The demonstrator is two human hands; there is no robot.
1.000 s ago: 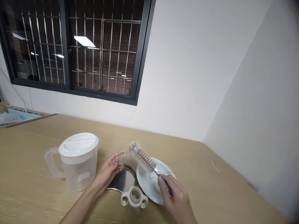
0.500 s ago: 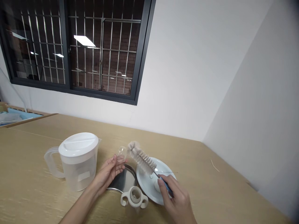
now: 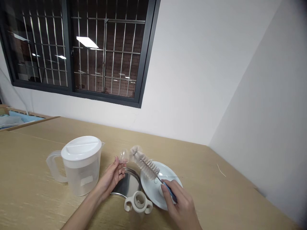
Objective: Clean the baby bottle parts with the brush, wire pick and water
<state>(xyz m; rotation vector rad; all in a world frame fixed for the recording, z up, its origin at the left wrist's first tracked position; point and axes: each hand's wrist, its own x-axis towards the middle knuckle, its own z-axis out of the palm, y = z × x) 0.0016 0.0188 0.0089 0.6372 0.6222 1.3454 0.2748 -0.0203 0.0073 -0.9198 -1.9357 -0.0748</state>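
Observation:
My left hand (image 3: 110, 179) pinches a small clear plastic cap (image 3: 123, 156) and holds it up above a shiny metal dish (image 3: 128, 185). My right hand (image 3: 178, 207) grips the blue handle of a bottle brush (image 3: 144, 162). The brush's bristled head points up and left, and its tufted tip lies right beside the cap. Under the brush sits a white plate (image 3: 150, 188). A white two-handled bottle collar (image 3: 138, 202) rests on the table (image 3: 216, 198) between my hands.
A translucent plastic pitcher (image 3: 78, 164) with a white lid stands to the left of my left hand. The wooden table runs into a corner of white walls on the right. A barred dark window is behind. A tray with blue cloth sits at far left.
My left hand has raised the clear cap and turned it more upright. The brush tip has drawn slightly left and up, staying beside the cap. The right hand has barely shifted.

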